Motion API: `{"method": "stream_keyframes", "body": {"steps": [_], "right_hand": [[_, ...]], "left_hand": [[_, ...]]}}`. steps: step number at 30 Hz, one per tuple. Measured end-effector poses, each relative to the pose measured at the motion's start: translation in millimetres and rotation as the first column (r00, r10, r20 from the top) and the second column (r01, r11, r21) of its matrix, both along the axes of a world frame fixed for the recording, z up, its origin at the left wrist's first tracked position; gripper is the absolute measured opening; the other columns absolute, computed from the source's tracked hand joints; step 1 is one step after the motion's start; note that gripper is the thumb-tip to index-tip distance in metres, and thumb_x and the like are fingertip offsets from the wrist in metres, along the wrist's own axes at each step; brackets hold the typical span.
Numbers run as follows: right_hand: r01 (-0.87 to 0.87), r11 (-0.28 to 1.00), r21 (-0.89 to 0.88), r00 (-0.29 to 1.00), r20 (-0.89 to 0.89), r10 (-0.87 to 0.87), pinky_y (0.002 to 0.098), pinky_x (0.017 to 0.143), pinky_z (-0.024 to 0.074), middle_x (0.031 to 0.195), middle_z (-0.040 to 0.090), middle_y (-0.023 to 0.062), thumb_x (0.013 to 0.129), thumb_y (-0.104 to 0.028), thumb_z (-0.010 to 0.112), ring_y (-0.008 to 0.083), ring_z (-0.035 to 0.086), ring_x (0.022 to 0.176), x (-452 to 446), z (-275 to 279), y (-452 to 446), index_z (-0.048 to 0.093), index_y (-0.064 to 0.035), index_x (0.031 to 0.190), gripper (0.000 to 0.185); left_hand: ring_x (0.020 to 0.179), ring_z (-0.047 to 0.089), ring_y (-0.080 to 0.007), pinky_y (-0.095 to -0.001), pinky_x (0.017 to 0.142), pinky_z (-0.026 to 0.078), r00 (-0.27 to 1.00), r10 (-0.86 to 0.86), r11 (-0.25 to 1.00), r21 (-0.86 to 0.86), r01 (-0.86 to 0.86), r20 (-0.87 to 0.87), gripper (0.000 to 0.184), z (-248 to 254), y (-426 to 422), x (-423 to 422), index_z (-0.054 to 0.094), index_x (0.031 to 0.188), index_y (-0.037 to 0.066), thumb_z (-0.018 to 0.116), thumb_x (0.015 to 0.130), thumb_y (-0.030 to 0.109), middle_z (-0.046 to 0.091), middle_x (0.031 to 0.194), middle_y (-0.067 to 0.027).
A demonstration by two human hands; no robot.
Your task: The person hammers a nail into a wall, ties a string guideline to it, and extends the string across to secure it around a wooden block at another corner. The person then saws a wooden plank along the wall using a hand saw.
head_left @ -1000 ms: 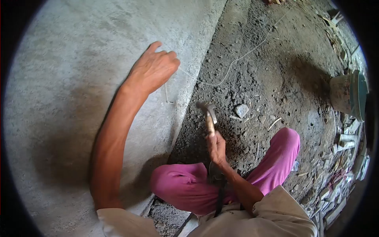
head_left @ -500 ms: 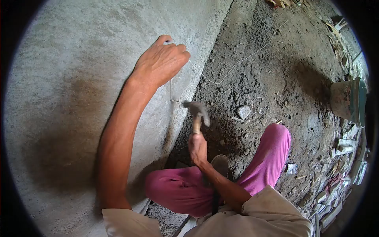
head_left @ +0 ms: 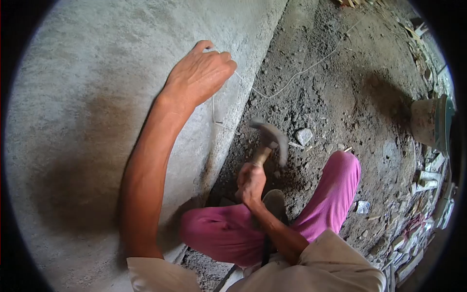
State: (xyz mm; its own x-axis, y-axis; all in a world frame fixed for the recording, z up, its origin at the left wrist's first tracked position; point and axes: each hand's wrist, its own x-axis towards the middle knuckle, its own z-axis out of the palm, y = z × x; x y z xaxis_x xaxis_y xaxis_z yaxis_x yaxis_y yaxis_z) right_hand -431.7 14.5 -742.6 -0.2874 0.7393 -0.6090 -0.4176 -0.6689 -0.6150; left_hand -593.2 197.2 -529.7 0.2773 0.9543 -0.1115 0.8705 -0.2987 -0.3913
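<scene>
My right hand (head_left: 251, 183) is closed round the wooden handle of a hammer (head_left: 270, 137), whose blurred metal head is above the dirt, right of the wall's edge. Up on the grey concrete wall (head_left: 107, 58), my left hand (head_left: 204, 70) has its fingers curled round a thin white string (head_left: 292, 79). The string runs from this hand down to a small nail (head_left: 220, 122) near the wall's edge, and also off to the right over the soil. The left fingertips are partly hidden behind the hand.
A dirty bucket (head_left: 429, 124) with a green rim is at the right. A pale stone (head_left: 304, 136) lies on the dirt floor (head_left: 350, 87). Broken wood and rubble (head_left: 413, 243) line the right side. My bent legs in pink trousers (head_left: 333, 190) are below.
The hammer swung left to the nail by the wall's edge, then moved back right, away from it. My left hand shifted slightly right and up in view, still on the string.
</scene>
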Motion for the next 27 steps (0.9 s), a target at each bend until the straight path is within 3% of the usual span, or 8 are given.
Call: {"method": "stream_keyframes", "body": {"steps": [2, 4, 8, 10, 12, 20, 22, 27], "right_hand": [[0.285, 0.932, 0.225, 0.956, -0.131, -0.261, 0.0289, 0.040, 0.0304, 0.056, 0.044, 0.0004, 0.099, -0.047, 0.039, 0.0113, 0.039, 0.045, -11, 18, -4, 0.048, -0.0091, 0.074, 0.046], [-0.118, 0.972, 0.201, 0.971, 0.230, 0.070, 0.0300, 0.041, 0.0314, 0.058, 0.045, 0.0005, 0.100, -0.050, 0.039, 0.0121, 0.040, 0.045, -24, -13, -13, 0.047, -0.0086, 0.075, 0.049], [-0.060, 0.987, 0.147, 0.965, 0.263, 0.019, 0.0290, 0.041, 0.0319, 0.057, 0.044, -0.0008, 0.101, -0.056, 0.035, 0.0117, 0.041, 0.045, -25, -9, -8, 0.047, -0.0082, 0.077, 0.054], [0.128, 0.940, 0.316, 0.987, 0.053, -0.152, 0.0262, 0.040, 0.0313, 0.059, 0.045, -0.0011, 0.100, -0.056, 0.037, 0.0111, 0.042, 0.046, -17, -17, -19, 0.050, -0.0097, 0.078, 0.053], [-0.093, 0.927, 0.362, 0.947, 0.319, -0.029, 0.0266, 0.041, 0.0316, 0.059, 0.044, -0.0014, 0.100, -0.056, 0.037, 0.0111, 0.041, 0.046, -30, -19, -13, 0.049, -0.0098, 0.078, 0.053], [-0.050, 0.993, 0.104, 0.997, -0.047, 0.055, 0.0275, 0.049, 0.0335, 0.063, 0.043, -0.0023, 0.104, -0.045, 0.036, 0.0074, 0.039, 0.056, -26, -17, -18, 0.048, -0.0064, 0.082, 0.046], [-0.228, 0.906, 0.357, 0.963, 0.219, 0.156, 0.0290, 0.051, 0.0347, 0.064, 0.044, -0.0013, 0.104, -0.047, 0.036, 0.0088, 0.039, 0.056, -30, -10, -8, 0.049, -0.0038, 0.084, 0.049], [-0.062, 0.956, 0.285, 0.996, -0.050, 0.079, 0.0294, 0.051, 0.0352, 0.066, 0.046, -0.0010, 0.103, -0.047, 0.038, 0.0086, 0.041, 0.057, -18, -14, -14, 0.051, -0.0038, 0.087, 0.048]], "left_hand": [[0.093, 0.065, -0.0206, -0.0401, 0.110, 0.037, 1.000, 0.012, 0.999, -0.031, -0.013, -0.023, 0.023, 1, -3, 3, 0.069, 0.098, 0.006, 0.056, 0.084, -0.006, 0.067, 0.091, -0.0066], [0.093, 0.065, -0.0205, -0.0398, 0.110, 0.037, 1.000, -0.012, 1.000, -0.014, 0.011, -0.014, 0.024, -1, -3, 0, 0.070, 0.099, 0.006, 0.056, 0.084, -0.006, 0.068, 0.092, -0.0067], [0.095, 0.065, -0.0201, -0.0397, 0.109, 0.038, 1.000, -0.023, 1.000, -0.019, 0.023, -0.021, 0.026, -3, -1, -1, 0.070, 0.103, 0.006, 0.057, 0.084, -0.005, 0.069, 0.096, -0.0069], [0.096, 0.065, -0.0202, -0.0397, 0.108, 0.038, 1.000, 0.009, 0.999, -0.044, -0.010, -0.022, 0.027, 0, -3, 4, 0.070, 0.103, 0.006, 0.057, 0.083, -0.006, 0.069, 0.099, -0.0071], [0.097, 0.065, -0.0204, -0.0396, 0.108, 0.038, 0.999, 0.014, 1.000, -0.014, -0.015, -0.046, 0.028, 3, -2, 5, 0.070, 0.104, 0.005, 0.057, 0.082, -0.006, 0.069, 0.101, -0.0074], [0.096, 0.065, -0.0217, -0.0397, 0.107, 0.038, 1.000, 0.004, 1.000, 0.000, -0.004, 0.015, 0.028, 2, -2, 4, 0.069, 0.104, 0.004, 0.056, 0.081, -0.007, 0.068, 0.095, -0.0085], [0.096, 0.065, -0.0217, -0.0400, 0.107, 0.039, 0.999, -0.029, 1.000, 0.006, 0.029, 0.014, 0.028, -3, -3, 2, 0.069, 0.104, 0.004, 0.055, 0.082, -0.007, 0.068, 0.094, -0.0085], [0.094, 0.065, -0.0219, -0.0403, 0.107, 0.039, 1.000, 0.006, 1.000, 0.008, -0.006, 0.031, 0.025, -3, -3, 3, 0.069, 0.104, 0.005, 0.053, 0.085, -0.003, 0.067, 0.094, -0.0086]]}}
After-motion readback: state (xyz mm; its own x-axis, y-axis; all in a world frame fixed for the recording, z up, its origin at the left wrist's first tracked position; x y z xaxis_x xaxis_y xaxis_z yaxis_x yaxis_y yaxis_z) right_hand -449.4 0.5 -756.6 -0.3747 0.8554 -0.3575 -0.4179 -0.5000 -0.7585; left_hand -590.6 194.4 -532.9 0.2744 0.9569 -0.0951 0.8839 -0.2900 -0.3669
